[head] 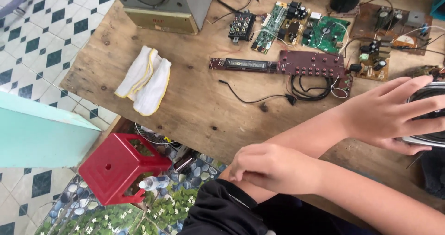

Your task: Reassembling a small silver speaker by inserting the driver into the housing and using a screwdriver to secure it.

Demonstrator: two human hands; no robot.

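Note:
My left hand (389,112) reaches across to the right edge and grips a round speaker driver (429,96) with a silvery rim, fingers spread over its top and thumb under it. My right hand (271,165) lies across my left forearm near the elbow, fingers curled, just above the pushed-up black sleeve (222,207). Whether it pinches the sleeve I cannot tell. Both hands are over the front part of the wooden table (194,100).
Several circuit boards (324,33), a long dark red button panel (287,64), black cables (306,89) and a jack panel (241,26) lie at the back. A speaker cabinet (162,5) stands back left, a white cloth (146,79) at left. A red stool (120,167) stands on the floor below.

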